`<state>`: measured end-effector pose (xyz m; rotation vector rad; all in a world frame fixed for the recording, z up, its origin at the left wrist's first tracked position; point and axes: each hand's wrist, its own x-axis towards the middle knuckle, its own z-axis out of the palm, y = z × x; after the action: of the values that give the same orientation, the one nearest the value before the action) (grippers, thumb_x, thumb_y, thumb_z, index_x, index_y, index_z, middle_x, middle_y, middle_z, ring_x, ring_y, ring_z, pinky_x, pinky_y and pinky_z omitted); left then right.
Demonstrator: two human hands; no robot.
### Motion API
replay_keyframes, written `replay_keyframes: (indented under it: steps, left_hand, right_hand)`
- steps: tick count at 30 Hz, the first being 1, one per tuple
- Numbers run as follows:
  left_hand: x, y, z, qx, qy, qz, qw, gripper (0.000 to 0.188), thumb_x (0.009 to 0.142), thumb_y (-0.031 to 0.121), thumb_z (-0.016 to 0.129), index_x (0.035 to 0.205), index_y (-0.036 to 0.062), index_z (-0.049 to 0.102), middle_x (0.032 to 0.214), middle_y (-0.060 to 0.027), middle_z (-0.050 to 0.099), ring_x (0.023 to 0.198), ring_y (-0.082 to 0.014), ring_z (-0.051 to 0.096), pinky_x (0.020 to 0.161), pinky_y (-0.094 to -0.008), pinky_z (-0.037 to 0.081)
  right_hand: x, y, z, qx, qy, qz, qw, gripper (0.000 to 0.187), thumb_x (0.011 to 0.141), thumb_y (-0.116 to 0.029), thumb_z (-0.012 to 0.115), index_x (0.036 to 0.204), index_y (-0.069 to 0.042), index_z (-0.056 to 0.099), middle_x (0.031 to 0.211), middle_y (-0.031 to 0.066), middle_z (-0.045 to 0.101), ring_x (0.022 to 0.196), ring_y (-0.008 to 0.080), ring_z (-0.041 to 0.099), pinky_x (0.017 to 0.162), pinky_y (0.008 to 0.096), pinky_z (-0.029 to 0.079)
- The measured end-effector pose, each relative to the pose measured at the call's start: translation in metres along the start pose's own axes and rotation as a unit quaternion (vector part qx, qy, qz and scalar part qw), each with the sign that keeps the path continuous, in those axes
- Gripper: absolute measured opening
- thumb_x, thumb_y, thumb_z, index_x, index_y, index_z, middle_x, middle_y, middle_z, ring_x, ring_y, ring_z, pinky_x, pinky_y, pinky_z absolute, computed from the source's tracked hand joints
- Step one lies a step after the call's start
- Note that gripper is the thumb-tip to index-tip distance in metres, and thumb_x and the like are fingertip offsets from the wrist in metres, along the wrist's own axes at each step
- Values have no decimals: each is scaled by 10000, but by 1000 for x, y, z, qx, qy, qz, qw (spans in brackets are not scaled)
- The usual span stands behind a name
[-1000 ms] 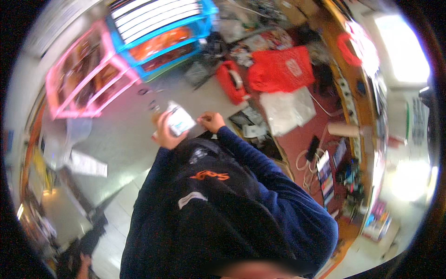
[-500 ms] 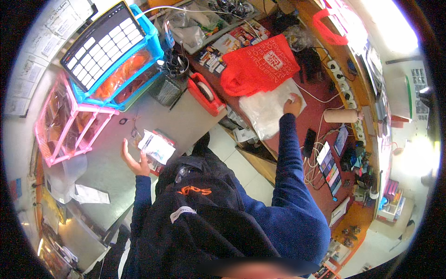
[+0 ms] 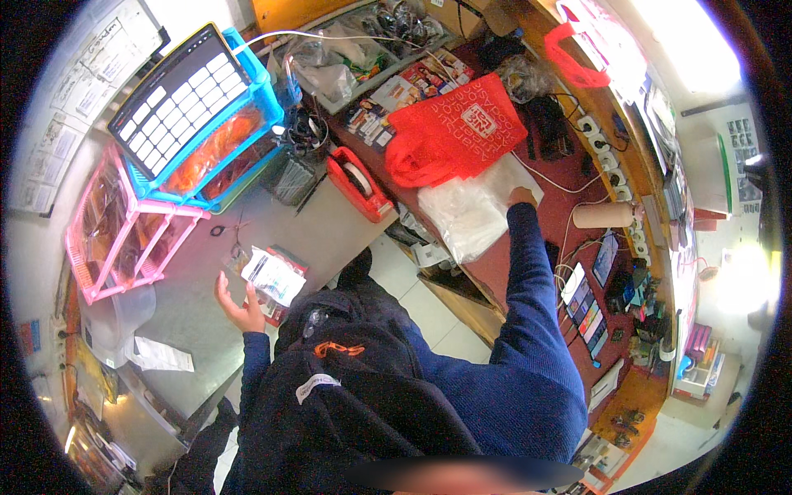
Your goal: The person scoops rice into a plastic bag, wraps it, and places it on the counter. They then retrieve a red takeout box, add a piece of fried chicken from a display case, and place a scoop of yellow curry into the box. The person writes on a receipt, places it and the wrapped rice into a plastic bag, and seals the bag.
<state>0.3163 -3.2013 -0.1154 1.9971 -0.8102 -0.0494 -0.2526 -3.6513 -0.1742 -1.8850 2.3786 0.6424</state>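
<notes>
My left hand (image 3: 241, 307) is open over the steel table (image 3: 330, 214), thumb and fingers apart, holding nothing. Just beyond its fingertips lies a white printed packet (image 3: 273, 275), resting on a red-edged item that it partly covers. To the right, my right hand (image 3: 521, 196) reaches onto a stack of clear-white plastic bags (image 3: 462, 216) on the red-brown desk. Its fingers look curled on the stack's right part, though their tips are hidden. A red cloth tote bag (image 3: 454, 128) lies over the far edge of the plastic bags.
A red tape dispenser (image 3: 360, 183) stands at the steel table's edge. Blue (image 3: 272, 115) and pink (image 3: 140, 247) baskets and a tablet (image 3: 180, 99) are at left. Right of my forearm lie phones (image 3: 587, 318), cables and a paper roll (image 3: 604, 215). A floor gap separates the two surfaces.
My right hand has drawn slightly nearer to me, and the plastic bags look more rumpled, their near edge shifted closer. My left hand stays open by the packet. The view has shifted slightly.
</notes>
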Motion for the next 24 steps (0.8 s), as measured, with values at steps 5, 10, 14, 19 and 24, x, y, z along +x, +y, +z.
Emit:
replay_keyframes:
  steps: [5,10,14,19,24]
  left_hand:
    - [-4,0,-1,3,2,-8,1000,598,837,129,659,1377,47,415,1370,-143,468,1203,-278,494,996,-416,366]
    - [-4,-1,5,-7,-18,-2,1000,592,834,105,642,1376,42,414,1366,-136,476,1198,-279,501,986,-418,376]
    - [-3,-2,11,-21,-32,-6,999,575,833,97,634,1366,42,426,1359,-128,489,1196,-275,503,984,-417,376]
    - [-2,-3,5,-24,-16,-11,1000,514,850,93,614,1337,38,457,1334,-125,513,1190,-259,505,983,-408,375]
    - [15,4,1,-18,63,-8,998,386,881,95,595,1251,21,515,1208,-121,600,1114,-237,558,972,-382,394]
  right_hand:
    - [-46,-5,-22,99,76,-67,990,399,820,-245,673,1212,-300,626,1085,126,679,1004,317,650,865,442,530]
    - [-51,-11,7,110,35,-31,993,303,861,-335,587,1161,-293,589,1071,163,672,976,361,654,845,490,528]
    - [-22,-2,36,275,104,40,955,210,889,-342,526,1038,-235,628,1002,166,689,929,370,670,810,510,530]
    - [-42,6,-3,225,140,81,961,195,858,-143,568,1037,-183,635,919,121,685,821,311,667,731,430,534]
    - [-164,-60,-143,419,454,-193,763,165,890,-47,503,1013,-63,612,952,135,652,875,294,630,761,391,502]
